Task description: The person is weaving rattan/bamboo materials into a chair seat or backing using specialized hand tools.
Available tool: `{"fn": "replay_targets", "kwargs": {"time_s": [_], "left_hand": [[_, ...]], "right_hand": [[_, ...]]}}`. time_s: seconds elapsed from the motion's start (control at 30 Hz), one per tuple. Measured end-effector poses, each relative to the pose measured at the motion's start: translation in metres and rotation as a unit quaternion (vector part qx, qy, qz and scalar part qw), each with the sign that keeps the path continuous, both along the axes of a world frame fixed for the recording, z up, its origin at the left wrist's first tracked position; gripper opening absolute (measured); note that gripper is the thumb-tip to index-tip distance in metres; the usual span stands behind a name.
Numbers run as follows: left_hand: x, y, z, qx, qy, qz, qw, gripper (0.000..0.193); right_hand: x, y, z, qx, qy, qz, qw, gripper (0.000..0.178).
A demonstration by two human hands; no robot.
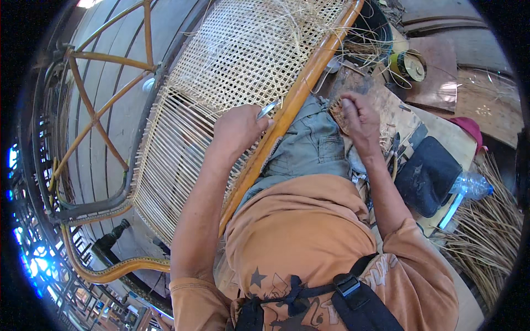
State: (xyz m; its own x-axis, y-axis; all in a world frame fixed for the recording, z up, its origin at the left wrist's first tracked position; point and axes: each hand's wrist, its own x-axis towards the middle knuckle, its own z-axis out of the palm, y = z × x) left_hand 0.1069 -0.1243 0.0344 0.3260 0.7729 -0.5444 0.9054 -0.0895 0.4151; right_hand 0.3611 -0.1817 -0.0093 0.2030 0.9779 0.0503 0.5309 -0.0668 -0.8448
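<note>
A slim metal tool [267, 110] is gripped in the left hand [238, 128], by the right edge of the cane panel [237, 60], where it is bordered by a wooden rail [310, 80]. A rough brown piece [338, 117] is held in the right hand [361, 121], beyond that edge.

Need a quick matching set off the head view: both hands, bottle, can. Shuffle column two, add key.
Column one
1. Left hand
2. Right hand
3. Plastic bottle
4. Can

Column two
A. Clear, with a blue cap
B. Holds a rough brown piece
C. Yellow-green side
D. Holds a silver tool

Pairs: 1-D, 2-B, 3-A, 4-C
</note>
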Motion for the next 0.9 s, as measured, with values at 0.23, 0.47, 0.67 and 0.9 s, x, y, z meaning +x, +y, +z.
{"fn": "replay_targets", "kwargs": {"time_s": [0.23,0.47,0.67,0.9], "left_hand": [[-0.008,-0.002,-0.009,0.009,-0.009,0.022,1.000,0.038],[-0.041,-0.018,0.002,0.078,-0.039,0.135,0.987,0.036],[-0.056,-0.043,-0.005,0.074,0.024,0.097,0.992,0.028],[-0.059,-0.048,-0.021,0.081,-0.016,0.131,0.988,0.024]], "right_hand": [[-0.067,0.003,0.013,0.009,-0.059,0.236,0.970,0.018],[-0.088,0.016,0.013,-0.014,-0.123,0.318,0.940,0.016],[-0.103,0.020,0.008,-0.026,-0.207,0.347,0.914,0.014],[-0.109,0.018,0.008,-0.029,-0.218,0.336,0.916,0.012]]}}
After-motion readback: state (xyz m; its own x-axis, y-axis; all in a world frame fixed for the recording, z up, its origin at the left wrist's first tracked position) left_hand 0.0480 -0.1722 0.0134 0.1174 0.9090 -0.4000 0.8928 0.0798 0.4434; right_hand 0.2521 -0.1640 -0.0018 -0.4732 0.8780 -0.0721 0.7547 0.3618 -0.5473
